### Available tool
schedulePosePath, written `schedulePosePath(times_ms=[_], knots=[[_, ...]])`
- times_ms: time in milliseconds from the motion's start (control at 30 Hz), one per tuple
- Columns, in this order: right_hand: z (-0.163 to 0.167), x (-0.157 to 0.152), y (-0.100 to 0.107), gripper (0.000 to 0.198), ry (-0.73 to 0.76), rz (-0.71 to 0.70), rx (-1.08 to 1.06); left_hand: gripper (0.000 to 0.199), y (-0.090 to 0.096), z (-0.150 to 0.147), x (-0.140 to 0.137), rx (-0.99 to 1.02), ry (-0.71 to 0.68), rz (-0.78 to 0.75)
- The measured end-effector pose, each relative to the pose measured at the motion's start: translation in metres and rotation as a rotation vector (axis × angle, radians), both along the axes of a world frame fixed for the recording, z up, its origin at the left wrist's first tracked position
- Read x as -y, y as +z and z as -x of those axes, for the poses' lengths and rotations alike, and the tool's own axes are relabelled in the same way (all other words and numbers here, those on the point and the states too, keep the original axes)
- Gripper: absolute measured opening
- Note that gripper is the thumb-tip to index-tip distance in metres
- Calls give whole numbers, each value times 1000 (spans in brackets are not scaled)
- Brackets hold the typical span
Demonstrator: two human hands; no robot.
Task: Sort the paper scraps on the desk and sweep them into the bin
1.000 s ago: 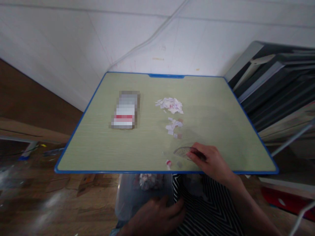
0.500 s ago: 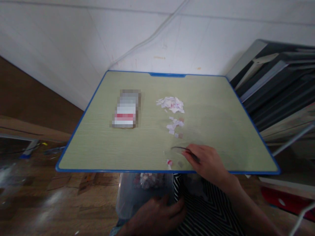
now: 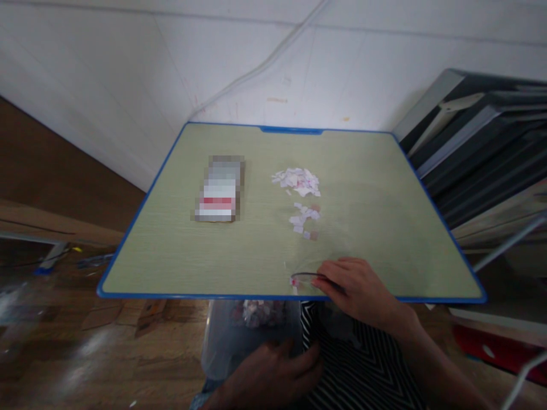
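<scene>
Paper scraps point(image 3: 258, 314) are heaped in a clear bin point(image 3: 208, 341) under the near table edge, beside the left hand point(image 3: 276, 373), whose grip cannot be told in the shade. On the near part of the table point(image 3: 384, 228), a thin curved tool point(image 3: 305, 274) is clamped between thumb and fingers of the right hand point(image 3: 358, 286), its tip at a red-marked scrap point(image 3: 294, 282). Farther off, a loose cluster point(image 3: 298, 220) and a larger pile point(image 3: 299, 180) are seen, with a pixelated item point(image 3: 219, 191) laid to their left.
</scene>
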State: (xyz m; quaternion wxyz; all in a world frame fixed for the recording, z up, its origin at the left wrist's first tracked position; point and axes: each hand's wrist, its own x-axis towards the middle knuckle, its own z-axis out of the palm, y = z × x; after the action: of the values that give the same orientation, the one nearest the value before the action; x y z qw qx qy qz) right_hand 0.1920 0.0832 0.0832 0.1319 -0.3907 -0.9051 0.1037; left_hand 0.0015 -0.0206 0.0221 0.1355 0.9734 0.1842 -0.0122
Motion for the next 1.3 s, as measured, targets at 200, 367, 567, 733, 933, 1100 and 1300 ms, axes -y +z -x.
schedulePosePath(times_ms=[200,367,567,733,933,1100,1300], knots=[[-4,-5,-1,34,-109,-164,24,37,2,1,-1,3,6,3],[-17,-7,-2,30,-193,-194,21,36,2,0,-3,12,4,1],[-35,-5,-5,27,-314,-168,-24,36,2,0,-3,1,6,11],[-39,-1,-8,23,-354,-171,-134,39,2,1,-2,-5,3,12],[-29,16,0,25,-290,-131,-213,40,1,1,-1,-16,-10,19],[-26,34,-9,22,-549,-132,-312,37,-4,1,1,23,9,-3],[-11,43,-22,30,-658,-88,-307,34,-3,0,0,20,3,-9]])
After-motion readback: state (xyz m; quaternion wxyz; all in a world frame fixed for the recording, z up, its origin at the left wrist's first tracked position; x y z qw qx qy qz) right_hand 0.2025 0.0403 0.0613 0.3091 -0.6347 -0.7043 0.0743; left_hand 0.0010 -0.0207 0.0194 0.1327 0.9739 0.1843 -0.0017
